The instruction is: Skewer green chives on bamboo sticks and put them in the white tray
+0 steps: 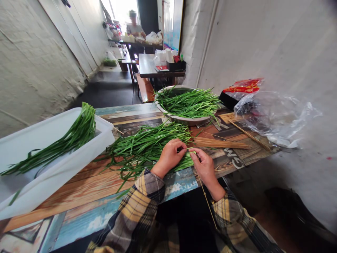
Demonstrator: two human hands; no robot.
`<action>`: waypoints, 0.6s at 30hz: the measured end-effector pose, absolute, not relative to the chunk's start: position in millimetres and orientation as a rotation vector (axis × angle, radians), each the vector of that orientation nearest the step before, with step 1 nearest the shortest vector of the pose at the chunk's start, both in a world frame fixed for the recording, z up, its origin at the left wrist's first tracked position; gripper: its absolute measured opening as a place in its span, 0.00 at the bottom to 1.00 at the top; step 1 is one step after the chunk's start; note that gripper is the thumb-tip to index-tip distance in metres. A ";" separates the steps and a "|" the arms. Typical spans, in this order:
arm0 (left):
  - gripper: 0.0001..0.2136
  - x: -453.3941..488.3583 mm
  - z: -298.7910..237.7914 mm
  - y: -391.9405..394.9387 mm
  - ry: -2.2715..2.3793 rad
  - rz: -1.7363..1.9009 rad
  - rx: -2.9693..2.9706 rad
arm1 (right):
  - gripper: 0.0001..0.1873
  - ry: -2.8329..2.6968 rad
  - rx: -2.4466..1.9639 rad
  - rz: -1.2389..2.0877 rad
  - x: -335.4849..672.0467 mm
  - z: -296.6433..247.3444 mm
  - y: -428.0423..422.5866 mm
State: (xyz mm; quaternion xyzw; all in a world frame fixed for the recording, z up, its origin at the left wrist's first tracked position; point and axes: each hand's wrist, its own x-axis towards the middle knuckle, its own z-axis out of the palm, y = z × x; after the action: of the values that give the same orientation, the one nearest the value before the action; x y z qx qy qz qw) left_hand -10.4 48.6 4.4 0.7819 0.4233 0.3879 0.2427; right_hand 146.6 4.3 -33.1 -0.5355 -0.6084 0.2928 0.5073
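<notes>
My right hand (205, 167) is closed in a pinch on a thin bamboo skewer (206, 199), whose long end slants down toward my right sleeve. Close beside it, my left hand (171, 154) pinches the pale stem end of a garlic chive; the exact contact is partly hidden by the fingers. Both sets of fingertips nearly meet above the cut ends of a loose pile of garlic chives (147, 142) on the table. Just right of my hands lies a bundle of bamboo skewers (221, 142).
A metal bowl (195, 121) heaped with chives stands behind the pile. At left, a white plastic tub (105, 131) holds more chives (76, 137). Chopsticks (250, 135) and a clear plastic bag (276, 116) lie right, near the wall. A person (134, 30) is at a far table.
</notes>
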 end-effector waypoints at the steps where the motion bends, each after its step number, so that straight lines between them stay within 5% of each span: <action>1: 0.04 -10.2 4.4 48.5 1.155 1.064 2.136 | 0.14 -1.470 -1.290 0.704 146.7 -33.0 4.2; 18: 0.05 -10.8 2.5 50.2 1.064 1.121 2.144 | 0.13 -1.492 -1.291 0.692 147.2 -33.8 4.5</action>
State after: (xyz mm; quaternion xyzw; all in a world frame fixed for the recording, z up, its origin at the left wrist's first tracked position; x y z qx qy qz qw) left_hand -10.8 50.2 2.5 0.7861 0.3901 0.4111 0.2470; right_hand 147.2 4.5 -33.8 -0.5341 -0.6173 0.2862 0.5017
